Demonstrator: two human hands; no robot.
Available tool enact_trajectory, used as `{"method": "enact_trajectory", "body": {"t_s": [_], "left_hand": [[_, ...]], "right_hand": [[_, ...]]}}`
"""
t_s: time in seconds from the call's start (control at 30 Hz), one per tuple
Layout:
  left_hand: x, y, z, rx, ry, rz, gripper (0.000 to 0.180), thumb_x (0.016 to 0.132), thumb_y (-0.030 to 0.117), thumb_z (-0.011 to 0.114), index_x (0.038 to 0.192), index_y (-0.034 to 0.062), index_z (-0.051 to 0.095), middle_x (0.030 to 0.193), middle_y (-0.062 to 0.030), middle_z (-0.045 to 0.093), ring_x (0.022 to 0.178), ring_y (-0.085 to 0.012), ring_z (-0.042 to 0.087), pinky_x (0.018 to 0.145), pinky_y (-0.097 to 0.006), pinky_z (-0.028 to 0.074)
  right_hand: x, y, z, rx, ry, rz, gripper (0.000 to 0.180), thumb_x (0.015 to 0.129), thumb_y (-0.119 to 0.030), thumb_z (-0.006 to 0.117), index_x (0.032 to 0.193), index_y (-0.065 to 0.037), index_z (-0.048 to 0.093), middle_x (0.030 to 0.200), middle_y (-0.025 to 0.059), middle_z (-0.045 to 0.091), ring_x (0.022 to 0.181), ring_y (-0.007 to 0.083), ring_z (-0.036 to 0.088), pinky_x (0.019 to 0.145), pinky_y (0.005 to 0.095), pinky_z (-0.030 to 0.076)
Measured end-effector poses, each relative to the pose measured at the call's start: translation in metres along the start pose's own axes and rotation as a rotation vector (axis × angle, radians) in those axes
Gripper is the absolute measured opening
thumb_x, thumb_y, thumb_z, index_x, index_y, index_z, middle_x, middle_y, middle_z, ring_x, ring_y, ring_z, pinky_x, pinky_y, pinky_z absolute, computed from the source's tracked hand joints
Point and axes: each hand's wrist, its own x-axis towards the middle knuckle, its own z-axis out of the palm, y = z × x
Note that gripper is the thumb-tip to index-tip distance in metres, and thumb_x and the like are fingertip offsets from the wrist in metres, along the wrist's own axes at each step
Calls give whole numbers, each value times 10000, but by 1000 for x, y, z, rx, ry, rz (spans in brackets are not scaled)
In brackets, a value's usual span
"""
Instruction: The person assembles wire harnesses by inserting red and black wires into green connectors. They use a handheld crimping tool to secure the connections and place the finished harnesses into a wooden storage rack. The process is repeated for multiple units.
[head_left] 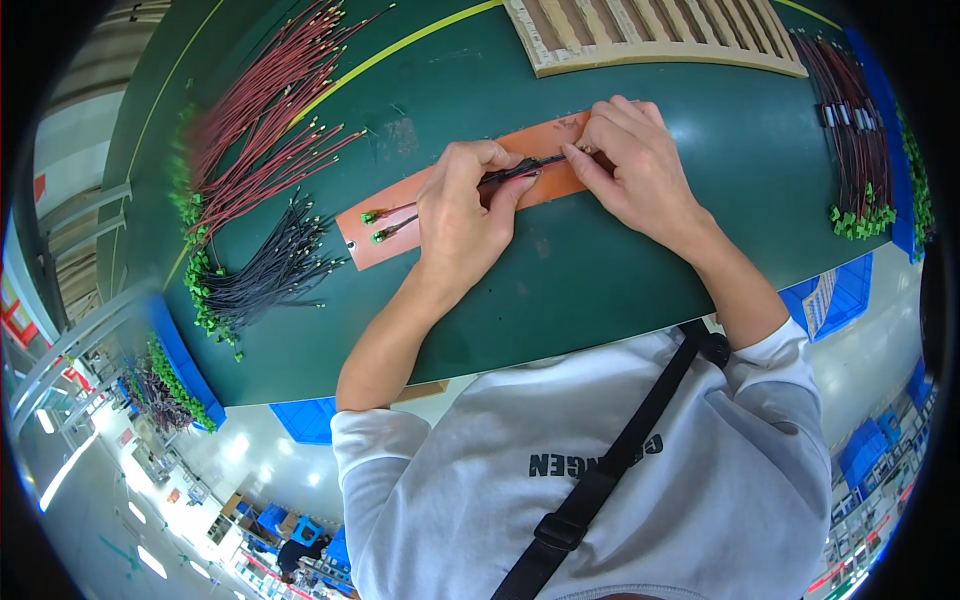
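An orange strip-shaped board [553,187] lies slantwise on the green table under both hands. Along it runs a pair of thin cables [527,167], one red and one black, with green connectors [379,237] at their left ends. My left hand [463,208] is closed round the middle of the pair, thumb and forefinger pinching a dark bunched part. Farther right, my right hand [638,168] pinches the cables' other end between thumb and fingers over the board. The fingers partly hide that end.
Loose red cables [265,110] and black cables [265,265] with green connectors lie at the left. A slotted cardboard tray [660,52] stands at the far edge. Bundled cables [855,150] lie at the right beside a blue bin wall [885,120]. Blue bins [845,295] sit below table level.
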Motion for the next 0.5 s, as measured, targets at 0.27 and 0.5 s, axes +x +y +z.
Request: {"method": "enact_trajectory", "body": {"t_s": [0.27,0.5], "left_hand": [[-3,0,-1,-22,25,-2,334,868,-60,782,1099,-2,548,1057,-163,761,969,-227,769,865,-321,632],[57,16,-17,-8,-340,61,167,966,120,709,1108,45,756,1007,-99,763,917,-159,669,831,-321,542]], "right_hand": [[-12,23,-12,166,126,173,245,946,-126,717,769,-50,564,716,30,503,730,200,493,782,347,372],[-12,27,-14,229,143,209,250,949,-143,725,772,-48,576,700,14,472,711,183,459,783,344,361]]}}
